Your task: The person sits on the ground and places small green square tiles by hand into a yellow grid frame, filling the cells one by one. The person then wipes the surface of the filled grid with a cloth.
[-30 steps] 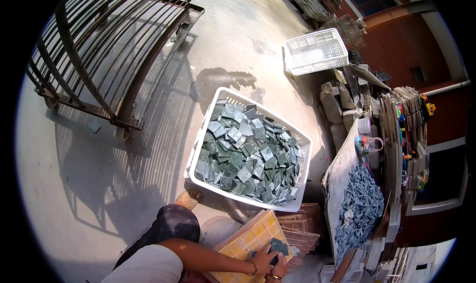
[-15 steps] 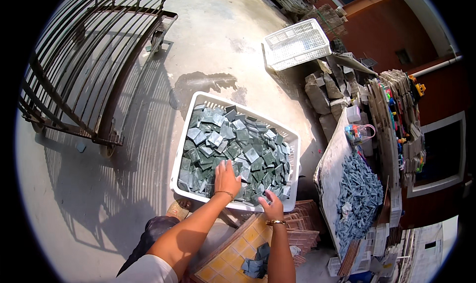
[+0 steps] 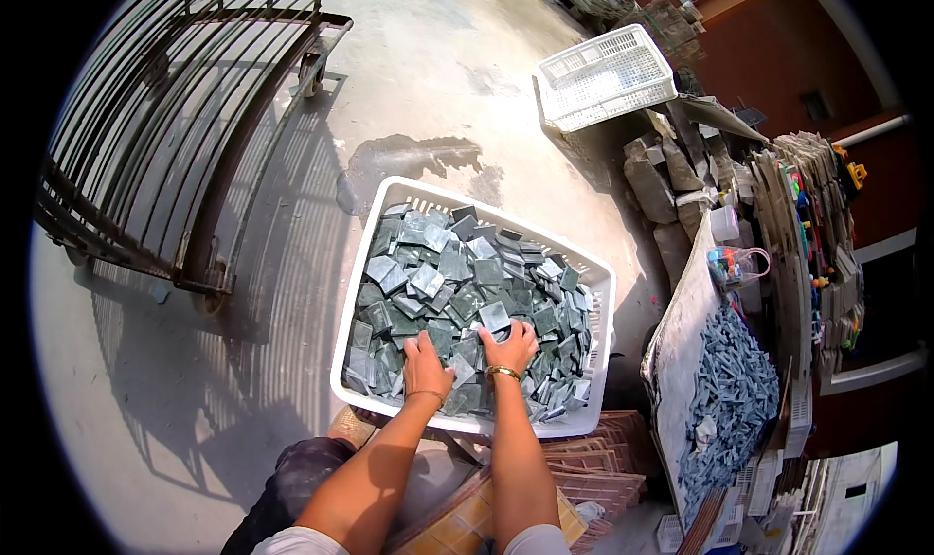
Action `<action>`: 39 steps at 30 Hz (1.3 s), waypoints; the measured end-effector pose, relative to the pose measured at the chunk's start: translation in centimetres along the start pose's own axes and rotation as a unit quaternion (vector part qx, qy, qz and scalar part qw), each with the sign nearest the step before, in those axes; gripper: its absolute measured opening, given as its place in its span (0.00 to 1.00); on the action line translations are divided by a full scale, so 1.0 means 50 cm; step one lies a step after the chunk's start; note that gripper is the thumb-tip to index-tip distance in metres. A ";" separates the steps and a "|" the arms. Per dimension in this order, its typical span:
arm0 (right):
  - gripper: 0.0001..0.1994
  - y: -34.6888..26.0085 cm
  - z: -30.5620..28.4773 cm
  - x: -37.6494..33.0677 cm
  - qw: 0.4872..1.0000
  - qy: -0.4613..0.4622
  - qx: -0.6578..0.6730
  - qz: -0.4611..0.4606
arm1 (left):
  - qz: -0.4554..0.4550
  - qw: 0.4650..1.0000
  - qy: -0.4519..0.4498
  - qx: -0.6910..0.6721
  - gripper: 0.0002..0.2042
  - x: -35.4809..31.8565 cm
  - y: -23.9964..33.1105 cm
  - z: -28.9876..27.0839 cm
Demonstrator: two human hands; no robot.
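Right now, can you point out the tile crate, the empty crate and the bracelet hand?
Tile crate (image 3: 362, 292), head view, on its white left rim.
Empty crate (image 3: 605, 72), head view, on its mesh floor.
Right hand (image 3: 510, 347), head view, on its back, above the gold bracelet.

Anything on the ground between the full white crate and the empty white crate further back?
In the head view, only bare concrete floor with a dark damp stain separates the tile-filled crate from the empty crate.

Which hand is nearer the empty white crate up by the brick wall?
Right. The right hand lies on the tiles in the full basket, on the side toward the empty crate. The left hand rests beside it, slightly lower and farther.
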State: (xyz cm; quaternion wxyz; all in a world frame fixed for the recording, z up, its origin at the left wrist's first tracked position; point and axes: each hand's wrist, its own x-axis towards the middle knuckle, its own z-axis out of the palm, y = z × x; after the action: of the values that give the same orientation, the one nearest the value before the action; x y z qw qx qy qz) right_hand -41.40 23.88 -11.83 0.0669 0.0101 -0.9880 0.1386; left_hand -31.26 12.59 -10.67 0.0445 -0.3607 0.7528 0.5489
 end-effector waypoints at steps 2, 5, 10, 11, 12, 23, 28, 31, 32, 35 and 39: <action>0.30 0.001 -0.007 -0.022 0.999 -0.019 0.029 0.018 | 0.006 1.000 0.007 0.028 0.39 -0.007 0.002 0.009; 0.25 0.033 -0.008 -0.031 0.993 -0.051 0.104 0.000 | 0.049 0.996 0.013 0.070 0.39 -0.013 -0.001 0.015; 0.23 0.020 -0.065 -0.039 0.949 -0.202 0.234 -0.070 | 0.038 0.996 0.065 -0.040 0.40 -0.002 -0.006 0.023; 0.24 0.026 -0.056 -0.044 0.924 -0.249 0.290 -0.009 | 0.016 0.999 0.025 -0.040 0.42 0.000 -0.013 0.021; 0.24 0.023 -0.060 -0.046 0.949 -0.216 0.227 -0.017 | 0.011 1.000 0.006 -0.023 0.43 -0.004 -0.005 0.014; 0.31 0.029 -0.052 -0.091 0.966 -0.224 0.124 -0.040 | 0.051 0.990 -0.077 0.104 0.54 -0.012 -0.003 -0.004; 0.34 0.018 -0.065 -0.092 0.931 -0.301 0.200 0.052 | 0.075 0.991 -0.081 0.078 0.50 0.001 -0.022 -0.009; 0.35 0.044 -0.061 -0.110 0.925 -0.283 0.241 0.078 | 0.103 0.981 -0.133 0.097 0.48 0.007 -0.019 -0.019; 0.36 0.043 -0.058 -0.116 0.925 -0.276 0.249 0.072 | 0.105 0.978 -0.144 0.105 0.48 0.005 -0.017 -0.027; 0.38 0.044 -0.054 -0.115 0.879 -0.337 0.303 0.151 | 0.130 0.966 -0.166 0.152 0.49 -0.013 -0.009 -0.038; 0.38 0.045 -0.047 -0.129 0.857 -0.352 0.349 0.143 | 0.185 0.939 -0.149 0.247 0.54 -0.026 -0.016 -0.021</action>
State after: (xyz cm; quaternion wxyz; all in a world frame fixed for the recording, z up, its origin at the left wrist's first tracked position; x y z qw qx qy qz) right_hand -34.78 26.70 -11.08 -0.3137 -0.0608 -0.8228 0.4699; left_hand -29.48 12.23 -10.27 0.1415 -0.1066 0.9028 0.3919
